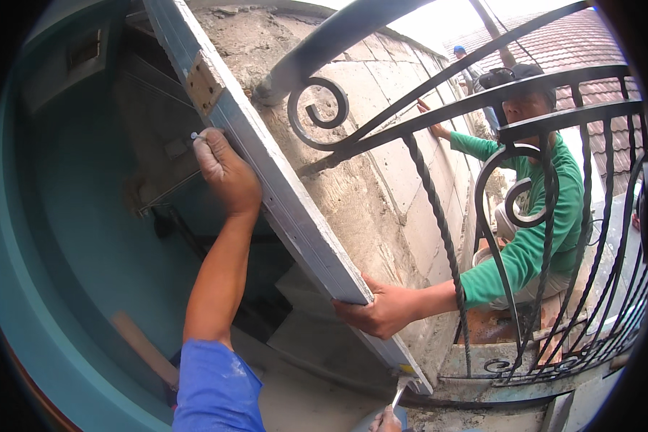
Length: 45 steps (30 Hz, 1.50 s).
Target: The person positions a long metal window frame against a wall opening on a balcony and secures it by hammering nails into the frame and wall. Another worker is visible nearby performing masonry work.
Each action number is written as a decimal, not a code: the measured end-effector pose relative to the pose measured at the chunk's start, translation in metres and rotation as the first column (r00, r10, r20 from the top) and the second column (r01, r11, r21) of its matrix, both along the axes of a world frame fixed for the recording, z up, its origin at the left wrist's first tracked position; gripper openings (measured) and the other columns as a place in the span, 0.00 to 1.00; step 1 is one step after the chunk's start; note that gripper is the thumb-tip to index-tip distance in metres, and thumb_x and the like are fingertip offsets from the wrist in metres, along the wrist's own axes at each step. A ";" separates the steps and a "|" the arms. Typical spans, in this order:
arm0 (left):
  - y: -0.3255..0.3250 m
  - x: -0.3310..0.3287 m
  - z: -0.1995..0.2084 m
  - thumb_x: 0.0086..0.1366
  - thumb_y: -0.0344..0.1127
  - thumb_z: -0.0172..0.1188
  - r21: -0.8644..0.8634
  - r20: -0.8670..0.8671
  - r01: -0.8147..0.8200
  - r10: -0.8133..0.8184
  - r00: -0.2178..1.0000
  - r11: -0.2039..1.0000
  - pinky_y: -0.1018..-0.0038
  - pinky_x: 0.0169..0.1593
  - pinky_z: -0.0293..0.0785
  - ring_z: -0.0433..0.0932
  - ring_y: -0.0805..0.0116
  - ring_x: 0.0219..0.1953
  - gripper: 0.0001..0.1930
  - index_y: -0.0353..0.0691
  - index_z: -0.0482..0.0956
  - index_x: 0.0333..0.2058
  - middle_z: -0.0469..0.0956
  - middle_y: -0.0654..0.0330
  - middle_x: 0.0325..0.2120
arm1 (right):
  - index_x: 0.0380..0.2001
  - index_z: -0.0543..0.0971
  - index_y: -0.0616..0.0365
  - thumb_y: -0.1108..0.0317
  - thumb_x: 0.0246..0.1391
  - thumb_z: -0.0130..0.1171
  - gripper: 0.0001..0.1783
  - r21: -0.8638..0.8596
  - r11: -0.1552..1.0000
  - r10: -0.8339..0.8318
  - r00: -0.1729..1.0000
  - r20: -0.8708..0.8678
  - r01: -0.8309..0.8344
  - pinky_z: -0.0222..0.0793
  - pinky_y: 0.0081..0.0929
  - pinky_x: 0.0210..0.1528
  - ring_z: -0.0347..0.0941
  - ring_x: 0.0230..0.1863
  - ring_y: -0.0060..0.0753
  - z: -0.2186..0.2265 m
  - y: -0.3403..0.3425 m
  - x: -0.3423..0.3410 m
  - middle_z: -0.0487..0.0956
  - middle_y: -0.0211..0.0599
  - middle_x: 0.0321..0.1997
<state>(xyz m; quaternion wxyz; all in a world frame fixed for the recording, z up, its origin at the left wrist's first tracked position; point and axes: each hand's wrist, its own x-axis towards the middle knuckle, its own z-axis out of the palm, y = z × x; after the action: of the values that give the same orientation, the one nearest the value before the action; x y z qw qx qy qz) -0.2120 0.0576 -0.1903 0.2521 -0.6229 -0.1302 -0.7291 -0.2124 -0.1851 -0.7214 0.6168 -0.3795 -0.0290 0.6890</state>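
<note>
A long grey-white board (288, 194) slants from the upper left to the lower middle along the wall edge. My left hand (226, 169), its fingers dusty, is closed against the board's left side. A small thing with a pale round tip (194, 135) pokes out of the fingers; its kind is unclear. At the bottom edge my right hand (387, 422), only partly in view, is closed on the handle of a small trowel-like tool (401, 389). The tool's head meets the board's lower end. A co-worker's hand (383, 308) grips the board lower down.
A black wrought-iron railing (439, 201) with scrolls and twisted bars stands at the right. Behind it crouches a person in a green shirt (554, 209), other hand on the block wall (381, 86). Another person (471, 68) is farther back. Teal walls (86, 216) surround the stairwell at left.
</note>
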 end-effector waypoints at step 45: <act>-0.012 -0.038 0.175 0.69 0.35 0.62 -0.041 0.075 0.693 -0.689 0.721 0.720 0.78 0.43 0.81 0.83 0.74 0.34 0.10 0.33 0.85 0.37 0.84 0.62 0.30 | 0.18 0.66 0.42 0.35 0.67 0.44 0.30 -0.136 0.990 0.001 0.976 0.216 0.029 0.50 0.29 0.12 0.55 0.10 0.26 0.010 0.013 -0.020 0.60 0.23 0.11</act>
<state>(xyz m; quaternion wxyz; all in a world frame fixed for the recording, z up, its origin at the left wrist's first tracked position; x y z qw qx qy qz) -0.2498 0.0460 -0.0157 -0.0623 -0.6144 0.0804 -0.7824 -0.2320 -0.1717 -0.7114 0.5872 -0.4940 -0.0452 0.6396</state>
